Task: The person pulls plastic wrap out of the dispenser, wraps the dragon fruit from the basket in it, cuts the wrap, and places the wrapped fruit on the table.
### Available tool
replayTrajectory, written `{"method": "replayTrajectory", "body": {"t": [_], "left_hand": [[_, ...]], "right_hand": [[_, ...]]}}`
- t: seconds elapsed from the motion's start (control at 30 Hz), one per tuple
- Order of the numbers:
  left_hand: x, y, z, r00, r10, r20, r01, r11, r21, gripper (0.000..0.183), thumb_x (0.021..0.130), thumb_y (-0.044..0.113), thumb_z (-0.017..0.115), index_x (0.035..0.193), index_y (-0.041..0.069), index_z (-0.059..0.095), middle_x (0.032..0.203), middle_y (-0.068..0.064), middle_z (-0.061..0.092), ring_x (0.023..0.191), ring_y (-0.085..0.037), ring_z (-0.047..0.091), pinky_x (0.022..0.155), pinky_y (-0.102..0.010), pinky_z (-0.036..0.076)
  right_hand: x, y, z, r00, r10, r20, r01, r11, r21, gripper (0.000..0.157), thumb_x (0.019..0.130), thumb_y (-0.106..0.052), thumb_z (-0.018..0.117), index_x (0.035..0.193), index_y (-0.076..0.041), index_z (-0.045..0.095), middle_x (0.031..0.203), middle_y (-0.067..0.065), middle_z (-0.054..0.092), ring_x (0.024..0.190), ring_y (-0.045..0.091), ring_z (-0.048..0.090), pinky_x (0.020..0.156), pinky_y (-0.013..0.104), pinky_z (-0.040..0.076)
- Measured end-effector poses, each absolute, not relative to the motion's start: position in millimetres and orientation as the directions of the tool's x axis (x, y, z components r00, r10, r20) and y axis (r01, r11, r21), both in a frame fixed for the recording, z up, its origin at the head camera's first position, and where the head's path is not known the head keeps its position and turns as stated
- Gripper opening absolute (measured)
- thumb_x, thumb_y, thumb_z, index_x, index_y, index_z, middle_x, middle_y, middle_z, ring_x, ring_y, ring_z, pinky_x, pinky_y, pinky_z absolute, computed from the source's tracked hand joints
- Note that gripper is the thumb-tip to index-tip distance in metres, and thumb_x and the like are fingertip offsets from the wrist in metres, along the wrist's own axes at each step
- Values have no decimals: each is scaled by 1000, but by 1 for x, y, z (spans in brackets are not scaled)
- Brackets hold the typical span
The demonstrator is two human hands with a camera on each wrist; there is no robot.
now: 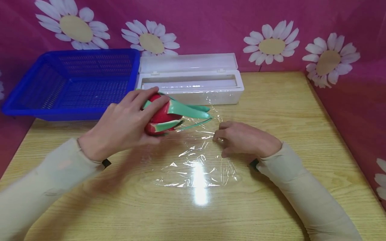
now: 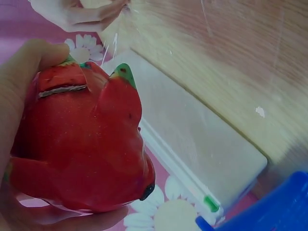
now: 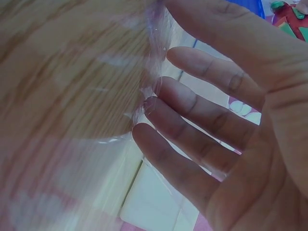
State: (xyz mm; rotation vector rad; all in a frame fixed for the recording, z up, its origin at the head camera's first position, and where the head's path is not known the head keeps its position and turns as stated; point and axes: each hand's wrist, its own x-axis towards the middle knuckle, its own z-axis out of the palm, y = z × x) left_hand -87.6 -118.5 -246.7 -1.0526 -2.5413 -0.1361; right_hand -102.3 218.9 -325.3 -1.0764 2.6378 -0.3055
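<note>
My left hand [image 1: 125, 122] grips a red dragon fruit [image 1: 161, 115] with green leafy scales, fingers over its top and thumb beneath. The fruit is held above a sheet of clear cling film [image 1: 187, 154] spread on the table. In the left wrist view, the fruit's rounded red end [image 2: 91, 139] faces the camera, with a dark spot at one side. To the right, my right hand [image 1: 241, 137] is at the film's edge. Its fingertips [image 3: 144, 132] touch the wrinkled film in the right wrist view, the fingers spread and slightly bent.
Behind the film stands a white cling film box [image 1: 223, 95], lid raised, a roll [image 1: 187, 84] inside. A blue plastic basket [image 1: 134, 77] sits at the back left, beside the box. The wooden table [image 1: 286, 110] meets a pink daisy-patterned cloth [image 1: 208, 26] at the back.
</note>
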Motion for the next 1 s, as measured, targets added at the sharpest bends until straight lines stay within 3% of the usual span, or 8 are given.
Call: {"method": "replayTrajectory", "body": {"t": [0.5,0.8,1.0], "left_hand": [[-87,-100,-264,-685,659,312,695,718,9,94,72,58,88,149,21,49,147,-17,54,126,-41,59,59,-56,60],[-91,-93,-275,-687,662,301,704,709,47,97,70,60,88,148,16,51,149,-20,52,126,-45,60,69,-55,63],[-94,-90,-283,-684,661,308,709,702,69,97,69,61,88,147,15,51,148,-19,53,116,-45,64,71,-56,63]], "right_hand": [[-103,220,-325,-680,-711,-181,-650,698,-300,42,77,-24,92,115,-15,75,102,0,65,89,13,59,86,35,57],[-103,219,-324,-688,-695,-210,-635,716,-289,44,77,-27,92,116,-16,74,102,1,66,94,16,58,87,35,57],[-104,220,-324,-688,-691,-222,-632,721,-285,44,77,-27,92,117,-17,75,101,0,66,96,17,58,86,36,56]]}}
